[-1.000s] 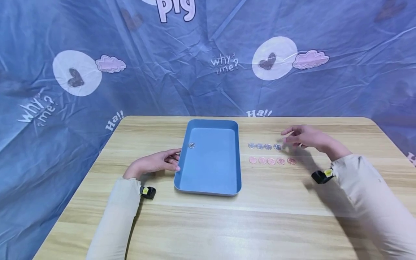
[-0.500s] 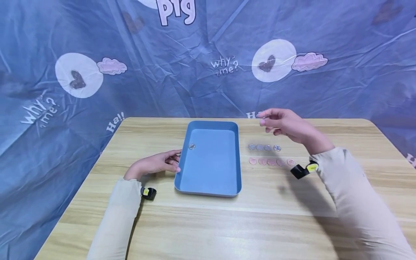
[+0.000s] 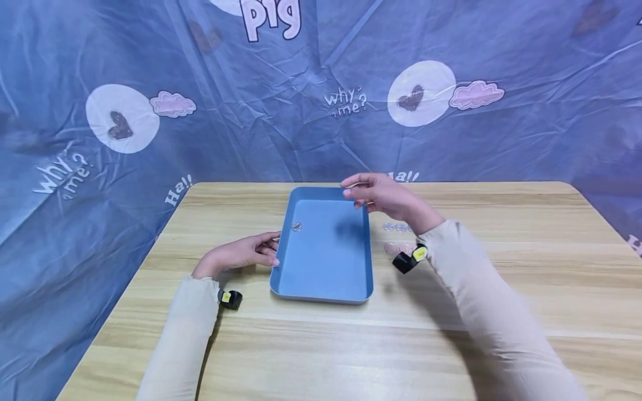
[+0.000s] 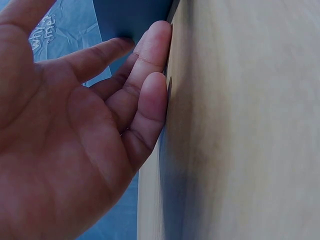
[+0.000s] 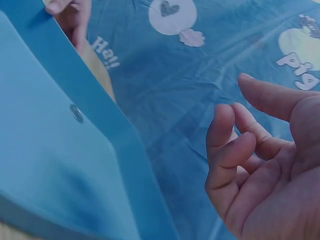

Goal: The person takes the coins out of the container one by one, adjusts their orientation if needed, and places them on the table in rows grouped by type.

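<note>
A shallow blue tray lies on the wooden table with one silver coin inside, close to its left wall. My left hand holds the tray's left side, thumb at the rim and fingers along the outer wall. In the left wrist view the index fingertip meets that wall. Over the tray's far right corner hovers my right hand, fingers loosely bent. The right wrist view shows nothing between its thumb and fingers. Silver coins lie in a row right of the tray, partly hidden by the right arm.
Pinkish copper coins form a second row nearer me, mostly behind the right sleeve and its black wrist camera. A blue printed cloth hangs behind the table's far edge.
My right hand has risen from beside the silver row and moved left over the tray, and its arm now covers part of both rows. The left hand and tray keep their place.
</note>
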The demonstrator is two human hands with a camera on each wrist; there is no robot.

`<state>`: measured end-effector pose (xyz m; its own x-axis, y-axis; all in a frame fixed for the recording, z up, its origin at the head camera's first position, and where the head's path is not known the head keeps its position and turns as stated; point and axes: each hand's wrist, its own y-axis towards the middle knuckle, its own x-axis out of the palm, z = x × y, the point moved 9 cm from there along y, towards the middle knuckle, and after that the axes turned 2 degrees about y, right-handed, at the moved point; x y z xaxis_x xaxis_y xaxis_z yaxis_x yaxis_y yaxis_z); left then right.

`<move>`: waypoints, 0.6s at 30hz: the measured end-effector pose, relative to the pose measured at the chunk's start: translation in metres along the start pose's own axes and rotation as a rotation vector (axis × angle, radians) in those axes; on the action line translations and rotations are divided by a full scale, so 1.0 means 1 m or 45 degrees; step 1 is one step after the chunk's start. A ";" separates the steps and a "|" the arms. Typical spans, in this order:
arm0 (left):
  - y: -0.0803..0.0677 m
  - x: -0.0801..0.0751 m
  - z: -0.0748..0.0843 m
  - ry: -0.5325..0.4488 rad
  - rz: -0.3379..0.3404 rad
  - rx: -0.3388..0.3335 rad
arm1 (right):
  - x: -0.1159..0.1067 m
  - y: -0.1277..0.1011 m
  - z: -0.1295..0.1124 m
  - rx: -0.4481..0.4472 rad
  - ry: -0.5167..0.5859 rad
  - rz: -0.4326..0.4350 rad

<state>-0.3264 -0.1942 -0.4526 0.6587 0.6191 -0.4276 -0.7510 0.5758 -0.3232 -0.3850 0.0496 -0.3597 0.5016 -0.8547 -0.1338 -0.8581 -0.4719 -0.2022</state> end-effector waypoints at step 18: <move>0.000 0.002 0.002 -0.033 -0.010 -0.002 | 0.063 0.070 0.036 0.052 -0.071 -0.003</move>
<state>-0.3249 -0.1919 -0.4518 0.6657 0.6282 -0.4028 -0.7457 0.5798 -0.3281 -0.4097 -0.0297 -0.4174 0.5102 -0.8394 -0.1871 -0.8521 -0.4640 -0.2421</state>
